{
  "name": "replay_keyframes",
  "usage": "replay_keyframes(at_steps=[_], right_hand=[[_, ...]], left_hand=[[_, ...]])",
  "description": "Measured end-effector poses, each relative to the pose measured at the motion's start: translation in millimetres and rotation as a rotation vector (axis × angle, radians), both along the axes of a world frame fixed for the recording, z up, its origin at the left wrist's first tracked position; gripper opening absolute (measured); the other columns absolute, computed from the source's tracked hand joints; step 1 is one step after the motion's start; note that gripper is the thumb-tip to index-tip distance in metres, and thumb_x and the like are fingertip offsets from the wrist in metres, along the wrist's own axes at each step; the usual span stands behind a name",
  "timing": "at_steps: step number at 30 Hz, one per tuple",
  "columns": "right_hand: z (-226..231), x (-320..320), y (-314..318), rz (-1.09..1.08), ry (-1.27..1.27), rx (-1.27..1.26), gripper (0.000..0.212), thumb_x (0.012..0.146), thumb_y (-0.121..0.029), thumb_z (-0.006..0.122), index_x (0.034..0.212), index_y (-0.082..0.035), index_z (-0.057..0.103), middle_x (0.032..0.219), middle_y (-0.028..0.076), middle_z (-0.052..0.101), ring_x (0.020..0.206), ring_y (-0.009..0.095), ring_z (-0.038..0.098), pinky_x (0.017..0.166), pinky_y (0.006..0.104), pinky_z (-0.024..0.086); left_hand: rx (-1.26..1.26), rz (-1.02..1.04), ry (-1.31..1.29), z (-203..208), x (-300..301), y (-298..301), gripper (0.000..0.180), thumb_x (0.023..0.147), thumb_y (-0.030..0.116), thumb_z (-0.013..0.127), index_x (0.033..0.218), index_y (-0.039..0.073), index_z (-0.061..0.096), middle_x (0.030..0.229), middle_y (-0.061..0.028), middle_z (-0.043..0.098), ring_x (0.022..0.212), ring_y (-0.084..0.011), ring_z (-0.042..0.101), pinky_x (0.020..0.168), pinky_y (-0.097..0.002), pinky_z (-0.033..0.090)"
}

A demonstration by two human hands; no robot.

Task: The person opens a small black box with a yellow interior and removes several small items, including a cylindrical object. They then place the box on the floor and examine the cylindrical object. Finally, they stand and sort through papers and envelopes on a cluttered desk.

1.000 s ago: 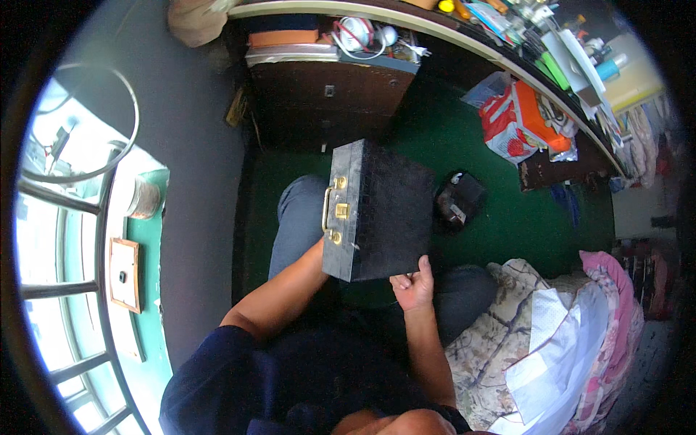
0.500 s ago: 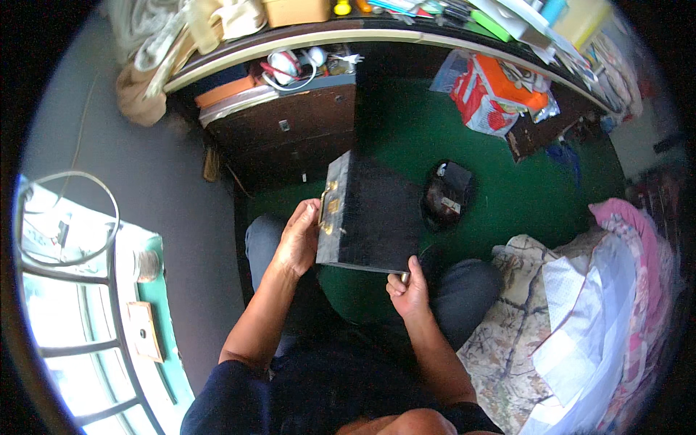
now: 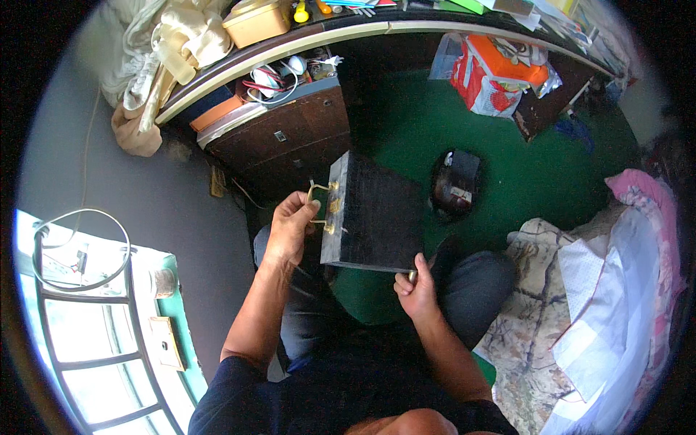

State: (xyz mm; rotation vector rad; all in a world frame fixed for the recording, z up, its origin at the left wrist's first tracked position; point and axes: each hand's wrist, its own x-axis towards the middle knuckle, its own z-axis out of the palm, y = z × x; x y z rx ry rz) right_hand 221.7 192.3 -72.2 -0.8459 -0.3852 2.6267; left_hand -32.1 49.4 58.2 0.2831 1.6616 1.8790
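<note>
Daylight from the barred window (image 3: pixel 90 330) is glaring white; the green floor (image 3: pixel 395 116) is rather dim, and edges bend near the dark fisheye rim.

The case (image 3: pixel 380 217) is at mid-frame; drawers (image 3: pixel 308 125) stand upper left beneath the desk (image 3: pixel 322 38), a bag (image 3: pixel 487 90) upper right, a window (image 3: pixel 94 330) lower left, and bedding (image 3: pixel 536 290) lower right.

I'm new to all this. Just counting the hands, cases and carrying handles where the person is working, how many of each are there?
Hands: 2, the left hand and the right hand
Cases: 1, the black case
Carrying handles: 1, the gold-coloured handle on the case's side
Total: 4
</note>
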Motion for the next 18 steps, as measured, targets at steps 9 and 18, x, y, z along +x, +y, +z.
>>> replay_keyframes(at_steps=[9, 18], right_hand=[[8, -8, -6, -0.026, -0.121, -0.107, 0.039, 0.1, -0.047, 0.071, 0.089, -0.019, 0.048, 0.068, -0.004, 0.041, 0.05, 0.009, 0.04, 0.046, 0.0263, 0.027], [8, -17, 7, -0.216, -0.362, 0.315, 0.021, 0.101, -0.022, 0.072, 0.116, -0.012, 0.061, 0.086, -0.005, 0.056, 0.057, 0.004, 0.045, 0.045, 0.0218, 0.033]], left_hand=[[-0.14, -0.28, 0.16, 47, -20, 49, 0.013, 0.096, 0.014, 0.073, 0.088, 0.009, 0.065, 0.074, 0.0055, 0.059, 0.057, -0.0033, 0.043, 0.052, -0.0221, 0.031], [-0.381, -0.462, 0.249, -70, -43, 99, 0.009, 0.088, 0.004, 0.077, 0.084, 0.005, 0.069, 0.076, -0.0014, 0.064, 0.07, -0.013, 0.058, 0.062, -0.0322, 0.046]])
